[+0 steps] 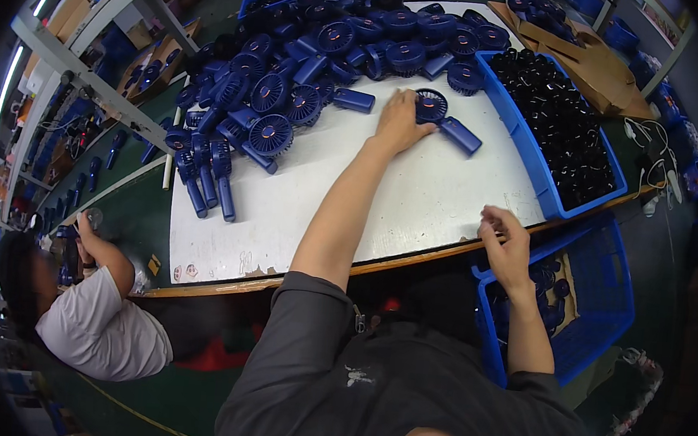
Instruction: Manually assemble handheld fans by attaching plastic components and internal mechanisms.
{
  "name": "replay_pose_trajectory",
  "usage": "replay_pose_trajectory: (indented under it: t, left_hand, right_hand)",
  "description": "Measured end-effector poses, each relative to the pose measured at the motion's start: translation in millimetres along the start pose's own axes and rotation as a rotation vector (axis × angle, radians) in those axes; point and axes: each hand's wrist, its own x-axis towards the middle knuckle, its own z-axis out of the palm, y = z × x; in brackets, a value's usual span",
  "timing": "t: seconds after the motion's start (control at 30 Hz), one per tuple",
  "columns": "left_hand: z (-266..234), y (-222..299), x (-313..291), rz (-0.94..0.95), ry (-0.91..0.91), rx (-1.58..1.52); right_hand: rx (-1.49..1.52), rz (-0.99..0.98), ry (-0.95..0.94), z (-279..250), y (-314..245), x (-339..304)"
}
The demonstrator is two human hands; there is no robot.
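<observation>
Our shirt nearest | table ahead | fan heap at far side | blue tray right | right grip curled near table edge, we can't tell on what | left grip clamped on the fan's head, fan on table before heap | bumping the heap could topple others onto it

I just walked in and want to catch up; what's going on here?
A person at a white table has their left hand on the round head of a blue fan. Their right hand is near the table's front edge, with nothing visible in it. More fans are piled toward the back and left; a blue bin of black parts sits at the right.
</observation>
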Motion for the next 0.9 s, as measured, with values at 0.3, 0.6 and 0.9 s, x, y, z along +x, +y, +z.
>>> replay_pose_trajectory:
  t: [0.3,0.6,0.9]
  left_hand:
    - [-19.8,42.6,-68.3,-0.070,-0.174,-0.427]
    - [-25.4,75.6,-95.1,-0.110,-0.215,-0.357]
    - [-24.1,72.2,-98.9,-0.245,-0.150,-0.435]
  right_hand:
    - [-0.566,-0.240,0.145,-7.2,22.2,76.1]
    - [-0.684,-0.185,-0.193,8.0,26.9,112.8]
    - [-0.879,-0.252,0.035,13.7,44.6,116.0]
